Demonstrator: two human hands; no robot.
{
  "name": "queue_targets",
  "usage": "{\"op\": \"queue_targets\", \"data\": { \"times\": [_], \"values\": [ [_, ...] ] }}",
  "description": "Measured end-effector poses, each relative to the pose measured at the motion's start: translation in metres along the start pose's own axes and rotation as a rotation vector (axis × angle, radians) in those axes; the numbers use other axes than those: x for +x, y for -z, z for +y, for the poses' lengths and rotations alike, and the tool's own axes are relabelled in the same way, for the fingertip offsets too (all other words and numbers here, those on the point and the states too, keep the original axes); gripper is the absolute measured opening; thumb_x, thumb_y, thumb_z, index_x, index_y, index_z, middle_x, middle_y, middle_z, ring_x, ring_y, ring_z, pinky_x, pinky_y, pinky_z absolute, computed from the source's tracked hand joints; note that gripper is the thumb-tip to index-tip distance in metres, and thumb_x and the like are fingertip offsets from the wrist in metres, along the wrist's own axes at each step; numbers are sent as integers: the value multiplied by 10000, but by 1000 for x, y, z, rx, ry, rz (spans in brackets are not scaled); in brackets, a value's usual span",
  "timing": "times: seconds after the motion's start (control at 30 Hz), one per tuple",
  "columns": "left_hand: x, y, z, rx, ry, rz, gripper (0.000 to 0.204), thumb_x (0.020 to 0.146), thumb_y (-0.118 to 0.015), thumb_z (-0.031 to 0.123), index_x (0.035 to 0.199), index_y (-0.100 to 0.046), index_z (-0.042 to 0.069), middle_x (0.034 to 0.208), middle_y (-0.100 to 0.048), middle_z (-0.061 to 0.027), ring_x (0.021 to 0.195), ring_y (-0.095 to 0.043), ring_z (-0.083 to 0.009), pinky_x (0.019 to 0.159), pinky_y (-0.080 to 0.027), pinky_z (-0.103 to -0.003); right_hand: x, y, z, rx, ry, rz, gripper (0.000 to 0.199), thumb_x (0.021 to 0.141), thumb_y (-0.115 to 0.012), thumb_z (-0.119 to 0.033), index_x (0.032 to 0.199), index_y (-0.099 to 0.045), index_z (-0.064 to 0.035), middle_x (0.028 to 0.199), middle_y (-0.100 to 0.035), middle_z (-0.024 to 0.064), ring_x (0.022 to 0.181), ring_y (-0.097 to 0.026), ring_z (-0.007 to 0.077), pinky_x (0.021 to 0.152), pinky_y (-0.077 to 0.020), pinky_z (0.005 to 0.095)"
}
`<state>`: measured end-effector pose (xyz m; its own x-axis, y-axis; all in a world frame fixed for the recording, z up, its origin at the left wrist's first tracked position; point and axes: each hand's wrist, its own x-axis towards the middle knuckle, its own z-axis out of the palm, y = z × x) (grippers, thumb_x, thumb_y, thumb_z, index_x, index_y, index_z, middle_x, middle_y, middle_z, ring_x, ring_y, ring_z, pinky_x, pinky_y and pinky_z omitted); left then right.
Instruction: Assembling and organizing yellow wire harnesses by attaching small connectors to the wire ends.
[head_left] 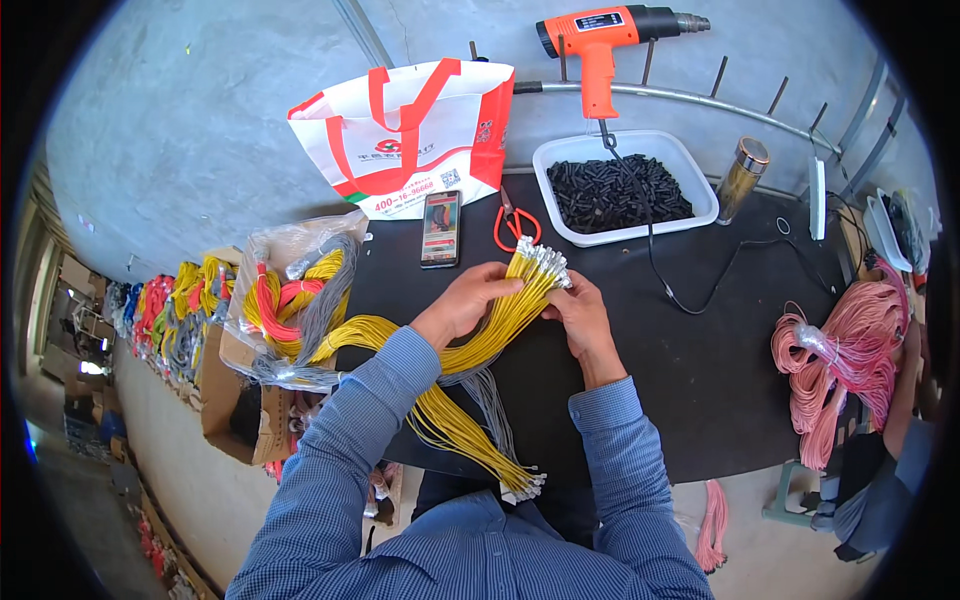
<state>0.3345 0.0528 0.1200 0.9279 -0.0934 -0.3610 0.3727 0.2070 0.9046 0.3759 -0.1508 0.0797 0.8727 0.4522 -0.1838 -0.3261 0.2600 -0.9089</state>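
Hands meet over a black mat on the worktop (720,390), both closed around one long bundle of thin yellow wires with small silver metal terminals (500,320). The bundle's long axis runs on a slant: its terminal end lies up and to the right, farther from the person, and the wires slope down and left toward the worktop's near edge, where the other end hangs over.

The left hand (462,303) wraps the bundle partway along, fingers curled over the top of the wires. The right hand (582,318) sits just beside the terminal tips, its fingers pinching the strands close under the silver ends. So the right hand is the nearer one to the tips, which lie just up and left of its fingers; the left hand steadies the length below.

Beyond the hands lie a dark phone (441,228), orange-handled scissors (515,226), a white tray of small black tube pieces (625,185) and an orange heat gun (605,45).
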Motion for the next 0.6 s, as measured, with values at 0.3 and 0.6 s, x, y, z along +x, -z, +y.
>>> {"op": "queue_targets", "data": {
  "times": [0.3, 0.6],
  "values": [
    [-15, -22, 5, 368, -90, -116, 564, 913, -768, 172, 1382, -497, 15, 1243, -603, -112, 1174, -591, -184, 1036, -454, -324, 1, -9, 4, 29, 36, 65, 452, 946, -736, -196, 1299, -551, 16, 1070, -690, 79, 882, -681, 135, 722, -563, 261],
    [-7, -14, 11, 448, -203, 95, 362, 881, -745, 138, 1192, -641, -17, 998, -690, -71, 914, -664, -175, 854, -527, -326, -4, -3, -1, 251, 99, -114, 496, 945, -746, -149, 1366, -525, -10, 1217, -667, 80, 953, -647, 110, 774, -515, 236]
  ]
}}
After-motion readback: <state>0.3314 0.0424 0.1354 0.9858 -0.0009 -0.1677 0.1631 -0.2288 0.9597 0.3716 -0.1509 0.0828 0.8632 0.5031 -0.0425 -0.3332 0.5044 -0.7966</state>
